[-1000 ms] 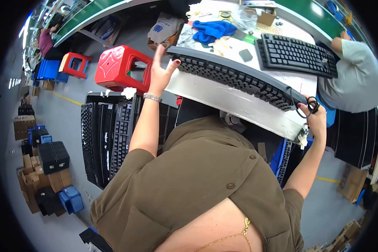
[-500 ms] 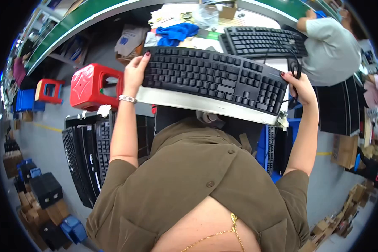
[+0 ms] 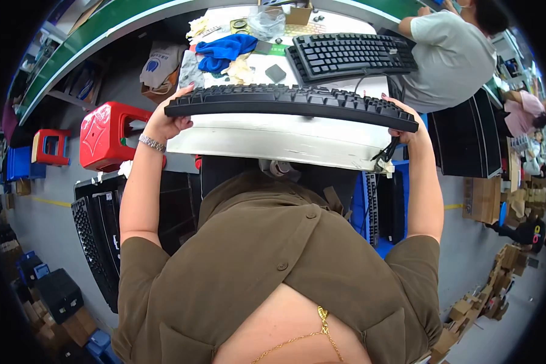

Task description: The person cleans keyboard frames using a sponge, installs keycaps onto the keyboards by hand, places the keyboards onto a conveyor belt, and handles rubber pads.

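My left grip (image 3: 164,122) and right grip (image 3: 415,137) pinch a long black plastic keyboard (image 3: 291,102); hanging black cable (image 3: 389,149) may snag, jerking it.

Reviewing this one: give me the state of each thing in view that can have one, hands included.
Held keyboard: raised, tilted, front edge towards the camera
Left hand: closed on its left end
Right hand: closed on its right end
Black cable: bunched, below the right hand
Other keyboard: resting at the table, keys up
Blue cloth: crumpled
Plastic bag: crumpled
Large red stool: standing upright
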{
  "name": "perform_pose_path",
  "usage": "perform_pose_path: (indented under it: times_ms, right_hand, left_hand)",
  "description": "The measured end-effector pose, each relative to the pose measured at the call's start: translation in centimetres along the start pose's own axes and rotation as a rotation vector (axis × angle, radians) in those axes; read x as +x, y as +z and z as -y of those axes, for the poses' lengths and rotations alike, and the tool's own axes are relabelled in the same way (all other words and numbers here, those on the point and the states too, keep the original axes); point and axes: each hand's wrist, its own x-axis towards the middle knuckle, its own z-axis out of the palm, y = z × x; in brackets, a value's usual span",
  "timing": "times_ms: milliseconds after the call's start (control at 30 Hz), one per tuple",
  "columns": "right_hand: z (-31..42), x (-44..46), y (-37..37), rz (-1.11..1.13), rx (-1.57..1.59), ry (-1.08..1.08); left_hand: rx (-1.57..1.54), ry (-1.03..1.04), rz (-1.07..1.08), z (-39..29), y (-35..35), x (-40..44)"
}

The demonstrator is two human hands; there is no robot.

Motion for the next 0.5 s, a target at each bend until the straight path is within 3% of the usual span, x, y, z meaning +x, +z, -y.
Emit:
perform_pose_path:
  times_ms: [167,267,500]
  right_hand:
    - [-1.7,2.6,-1.8,0.094,0.093,0.042]
    - [-0.9,3.4,-1.7,0.145,-0.02,0.154]
    - [-2.2,4.4,-2.7,0.138,0.016,0.093]
  left_hand:
    - [-0.074,-0.029,-0.108,-0.1,1.8,-0.5]
    - [-0.035,-0.023,-0.185,-0.2,2.3,-0.5]
    - [0.136,-0.127,-0.268,-1.1,3.4,-1.1]
